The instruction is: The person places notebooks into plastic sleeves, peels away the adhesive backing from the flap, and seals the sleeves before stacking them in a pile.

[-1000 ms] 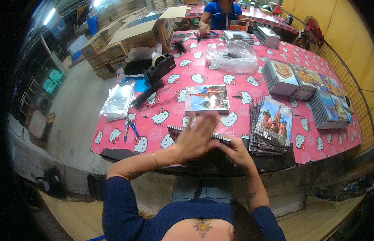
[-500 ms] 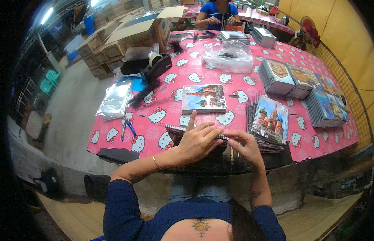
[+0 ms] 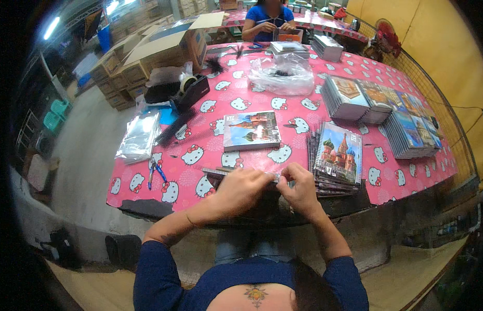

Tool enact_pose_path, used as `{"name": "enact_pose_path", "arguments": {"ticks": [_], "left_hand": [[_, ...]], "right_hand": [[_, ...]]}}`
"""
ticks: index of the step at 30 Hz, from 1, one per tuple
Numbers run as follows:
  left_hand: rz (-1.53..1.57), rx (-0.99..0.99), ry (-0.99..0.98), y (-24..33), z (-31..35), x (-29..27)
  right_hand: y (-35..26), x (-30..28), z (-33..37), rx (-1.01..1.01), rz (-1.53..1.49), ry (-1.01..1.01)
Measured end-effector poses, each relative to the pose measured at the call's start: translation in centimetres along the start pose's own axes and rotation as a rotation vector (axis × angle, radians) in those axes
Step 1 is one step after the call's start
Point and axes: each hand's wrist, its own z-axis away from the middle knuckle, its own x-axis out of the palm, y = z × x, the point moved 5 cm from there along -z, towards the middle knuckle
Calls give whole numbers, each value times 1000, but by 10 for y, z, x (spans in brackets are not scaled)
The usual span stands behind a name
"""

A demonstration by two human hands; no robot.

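Near table edge [image 3: 393, 199], fingers [image 3: 259, 178] on notebook [image 3: 214, 172]

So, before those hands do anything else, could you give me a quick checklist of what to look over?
1. Left hand on the spiral notebook: ok.
2. Right hand at that notebook's right end: ok.
3. Exactly what the right hand pinches: cannot tell, too small and partly hidden.
4. Blue-handled tool clear of both hands: ok, off to the left.
5. Flat book ahead clear of both hands: ok.
6. Stack of notebooks on the right squared up: not ok, lower edges fan out.
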Motion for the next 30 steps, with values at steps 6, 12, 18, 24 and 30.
{"name": "enact_pose_path", "arguments": {"ticks": [6, 12, 18, 24, 30], "left_hand": [[-13, 80, 658, 36, -40, -112], [444, 133, 426, -3, -94, -91], [-146, 210, -12, -178, -24, 90], [70, -133, -3, -198, -15, 92], [183, -310, -52, -219, -32, 87]], "right_hand": [[-77, -23, 40, -220, -473, 215], [6, -101, 13, 115, -627, 775], [158, -183, 4, 439, 267, 276], [76, -106, -29, 12, 589, 336], [143, 54, -46, 334, -206, 109]]}}
